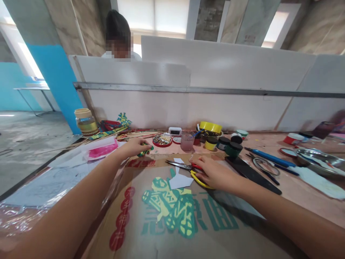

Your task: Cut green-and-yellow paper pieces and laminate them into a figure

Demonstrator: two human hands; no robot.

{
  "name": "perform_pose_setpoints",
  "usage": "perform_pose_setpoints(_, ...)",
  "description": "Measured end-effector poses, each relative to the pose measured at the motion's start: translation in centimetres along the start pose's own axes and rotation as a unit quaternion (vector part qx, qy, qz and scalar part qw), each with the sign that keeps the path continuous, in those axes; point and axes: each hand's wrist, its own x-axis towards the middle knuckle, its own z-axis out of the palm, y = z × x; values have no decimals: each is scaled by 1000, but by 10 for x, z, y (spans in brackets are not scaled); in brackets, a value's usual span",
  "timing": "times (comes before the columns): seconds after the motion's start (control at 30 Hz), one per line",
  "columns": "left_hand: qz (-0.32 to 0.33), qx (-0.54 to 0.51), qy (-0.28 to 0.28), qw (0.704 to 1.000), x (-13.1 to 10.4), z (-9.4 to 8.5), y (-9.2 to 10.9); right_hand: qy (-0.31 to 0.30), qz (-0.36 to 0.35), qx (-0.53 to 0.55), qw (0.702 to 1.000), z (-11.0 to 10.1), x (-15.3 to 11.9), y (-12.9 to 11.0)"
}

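Note:
My left hand [137, 146] is closed on a small green and yellow painted piece [145, 151] above the far left edge of the cardboard. My right hand [211, 171] grips scissors [185, 167] with red and yellow handles. The blades point left, slightly parted, over a cut piece of white paper [181, 181]. Just nearer to me, several green and yellow painted cut-outs [174, 205] lie in a cluster on the brown cardboard [215, 241]. My fingers partly hide the piece in my left hand.
Behind the cardboard stand paint jars [210, 143], a cup of cloudy water [187, 141], yellow tape [210, 126] and a bead dish [162, 141]. A black strip [252, 174], pliers [262, 165] and metal bowl [320, 158] lie right. A person [118, 36] is beyond the white partition [229, 68].

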Motion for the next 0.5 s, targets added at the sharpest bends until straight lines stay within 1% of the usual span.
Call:
perform_pose_setpoints(0.07,-2,-18,-20,1000,3,7,-14,-17,1,-31,999,1,-3,-5)
perform_pose_setpoints(0.13,-7,-36,-33,999,3,11,-23,-32,-2,-57,998,2,-6,-10)
perform_pose_setpoints(0.2,-14,-56,-43,997,2,13,-28,-44,-6,-73,996,3,-7,-12)
perform_pose_setpoints(0.27,-20,-78,-53,995,1,12,-27,-59,6,-74,995,-1,-4,-11)
perform_pose_setpoints(0.33,-20,-101,-57,993,0,13,-20,-85,11,-54,995,-8,3,-6)
perform_pose_setpoints(0.4,-11,-128,-43,991,1,20,-7,-106,-13,-22,994,-15,9,1)
perform_pose_setpoints(0.43,-3,-145,-30,989,1,26,1,-111,-27,-10,993,-17,12,5)
perform_pose_setpoints(0.5,11,-182,-1,983,2,45,19,-110,-43,-10,993,-15,15,10)
